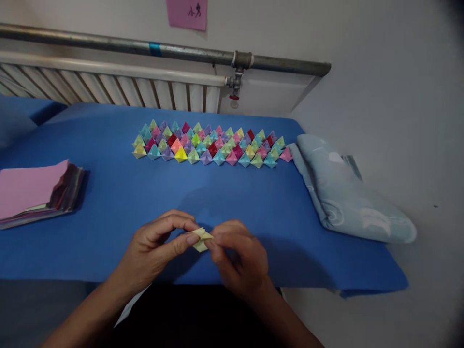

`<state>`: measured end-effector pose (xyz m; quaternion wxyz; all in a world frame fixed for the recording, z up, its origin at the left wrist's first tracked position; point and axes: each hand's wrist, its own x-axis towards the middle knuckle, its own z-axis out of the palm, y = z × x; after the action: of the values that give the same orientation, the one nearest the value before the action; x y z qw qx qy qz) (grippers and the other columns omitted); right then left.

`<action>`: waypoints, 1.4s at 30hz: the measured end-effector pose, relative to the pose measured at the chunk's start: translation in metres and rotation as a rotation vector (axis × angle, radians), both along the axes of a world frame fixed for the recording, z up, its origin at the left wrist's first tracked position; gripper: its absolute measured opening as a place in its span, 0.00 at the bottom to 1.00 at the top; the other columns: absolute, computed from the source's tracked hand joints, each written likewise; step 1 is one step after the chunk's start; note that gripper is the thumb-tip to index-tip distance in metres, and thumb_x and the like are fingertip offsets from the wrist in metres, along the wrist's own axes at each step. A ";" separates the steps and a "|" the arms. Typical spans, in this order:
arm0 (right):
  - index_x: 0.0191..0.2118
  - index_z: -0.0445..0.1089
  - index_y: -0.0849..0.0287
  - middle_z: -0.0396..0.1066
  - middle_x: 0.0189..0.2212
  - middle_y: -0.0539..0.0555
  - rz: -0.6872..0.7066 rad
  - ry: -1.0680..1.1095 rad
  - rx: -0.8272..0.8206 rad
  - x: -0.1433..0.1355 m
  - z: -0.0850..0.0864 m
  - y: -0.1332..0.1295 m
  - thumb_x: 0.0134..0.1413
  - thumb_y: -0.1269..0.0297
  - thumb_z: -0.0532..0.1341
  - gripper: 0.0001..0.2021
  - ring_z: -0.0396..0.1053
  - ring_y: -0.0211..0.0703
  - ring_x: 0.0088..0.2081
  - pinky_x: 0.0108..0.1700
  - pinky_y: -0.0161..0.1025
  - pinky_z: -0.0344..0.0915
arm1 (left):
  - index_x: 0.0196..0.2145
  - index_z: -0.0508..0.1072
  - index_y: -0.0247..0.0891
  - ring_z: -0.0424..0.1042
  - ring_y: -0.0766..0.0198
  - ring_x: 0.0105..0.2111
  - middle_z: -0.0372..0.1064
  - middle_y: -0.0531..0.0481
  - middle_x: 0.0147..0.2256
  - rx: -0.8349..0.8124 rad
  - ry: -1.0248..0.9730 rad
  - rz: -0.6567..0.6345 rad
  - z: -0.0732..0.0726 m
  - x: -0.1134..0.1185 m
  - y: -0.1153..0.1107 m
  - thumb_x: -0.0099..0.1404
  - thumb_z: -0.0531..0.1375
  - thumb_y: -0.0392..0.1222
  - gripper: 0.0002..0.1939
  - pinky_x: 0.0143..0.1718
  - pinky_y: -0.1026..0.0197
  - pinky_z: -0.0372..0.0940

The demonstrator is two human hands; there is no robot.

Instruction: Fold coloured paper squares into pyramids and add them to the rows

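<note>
A small folded piece of pale yellow paper (201, 245) is held between my two hands above the front part of the blue-covered table. My left hand (159, 244) pinches its left side between thumb and fingers. On the right side, my right hand (241, 253) grips a narrow point of the paper with thumb and index finger, the other fingers curled. Beyond the hands, rows of folded paper pieces (206, 157) in many colours stand close together on the blue cloth (145, 193).
At the left lies a stack of coloured paper (31, 191), pink on top. A folded grey-green blanket (348, 198) rests at the right, touching the rows' end. Behind the table are a white radiator (126, 89), a metal pipe (195, 52) and a red-handled valve (234, 97).
</note>
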<state>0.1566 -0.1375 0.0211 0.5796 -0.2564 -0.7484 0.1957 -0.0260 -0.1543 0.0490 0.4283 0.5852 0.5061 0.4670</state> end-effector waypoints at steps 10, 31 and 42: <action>0.37 0.70 0.55 0.75 0.30 0.49 0.041 -0.047 -0.197 0.001 0.012 -0.002 0.61 0.71 0.60 0.04 0.72 0.36 0.32 0.36 0.35 0.69 | 0.32 0.82 0.49 0.74 0.66 0.36 0.76 0.53 0.33 0.071 0.029 -0.008 0.000 -0.003 -0.003 0.61 0.67 0.38 0.05 0.41 0.65 0.69; 0.35 0.69 0.56 0.73 0.29 0.48 -0.040 0.063 -0.245 -0.009 0.009 -0.002 0.61 0.72 0.59 0.05 0.70 0.35 0.31 0.35 0.35 0.68 | 0.31 0.81 0.47 0.73 0.67 0.36 0.75 0.54 0.36 -0.098 -0.229 0.067 -0.016 0.008 -0.001 0.61 0.67 0.40 0.02 0.39 0.67 0.68; 0.34 0.68 0.56 0.72 0.28 0.48 -0.042 -0.040 -0.263 -0.009 0.007 -0.001 0.60 0.72 0.59 0.05 0.70 0.35 0.30 0.34 0.35 0.67 | 0.29 0.81 0.44 0.73 0.67 0.34 0.75 0.54 0.32 -0.143 -0.157 0.036 -0.003 0.007 0.003 0.58 0.69 0.41 0.01 0.38 0.67 0.68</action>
<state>0.1476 -0.1382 0.0285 0.5299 -0.3499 -0.7221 0.2747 -0.0187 -0.1510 0.0456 0.4988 0.5055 0.5135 0.4816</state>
